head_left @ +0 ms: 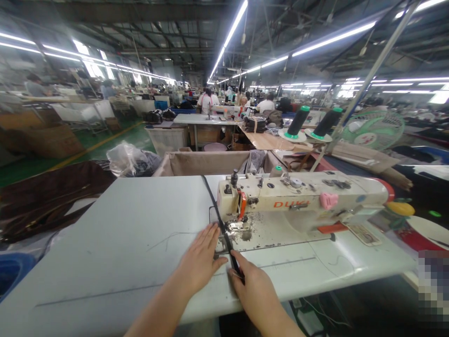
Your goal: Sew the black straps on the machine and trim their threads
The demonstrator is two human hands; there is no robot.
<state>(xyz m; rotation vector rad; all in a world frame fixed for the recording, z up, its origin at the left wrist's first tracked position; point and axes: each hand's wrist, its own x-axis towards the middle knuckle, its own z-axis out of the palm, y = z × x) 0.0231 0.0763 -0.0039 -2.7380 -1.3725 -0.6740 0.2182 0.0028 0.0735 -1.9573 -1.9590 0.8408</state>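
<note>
A narrow black strip [211, 194] runs from the far edge of the pale sewing table [133, 234] past the needle area of a cream sewing machine [266, 199] towards the front edge. My left hand [201, 260] lies nearly flat beside the strip, just left of the presser foot, its fingertips at the strip and its thumb apart. Nearer the front edge, my right hand [250, 285] pinches the strip between thumb and fingers. Loose dark threads [168, 238] lie on the table to the left.
Behind the table stands a fabric-lined bin [199, 164] with cloth in it. Two black thread cones [298, 122] and a green fan [373, 131] are at the back right. A blue tub [16, 271] is at the left. Several people sit farther off.
</note>
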